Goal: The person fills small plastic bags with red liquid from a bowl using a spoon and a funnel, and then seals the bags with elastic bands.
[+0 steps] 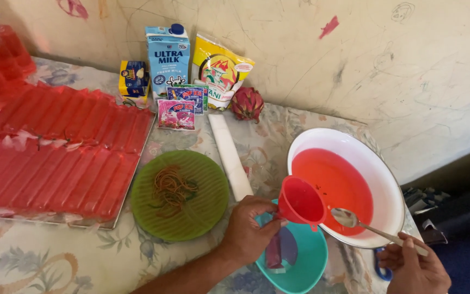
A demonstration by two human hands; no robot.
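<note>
Gripping red funnel [301, 201]: left hand [247, 231]; spoon [345, 217] in right hand [415, 267].

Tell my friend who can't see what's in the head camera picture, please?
A left hand holds a red funnel over a teal bowl, while the right hand brings a spoon to it from a white basin of red liquid. Nearby are a green plate of rubber bands and filled red ice-pop bags.

green plate [202, 209] holding rubber bands [173, 188] | tray [116, 216] of red filled tubes [61, 147] | milk carton [168, 60], yellow bag [221, 71], drink sachets [176, 114], dragon fruit [247, 104] by the wall | white packet stack [229, 155] | floral-cloth desk [39, 261]
</note>
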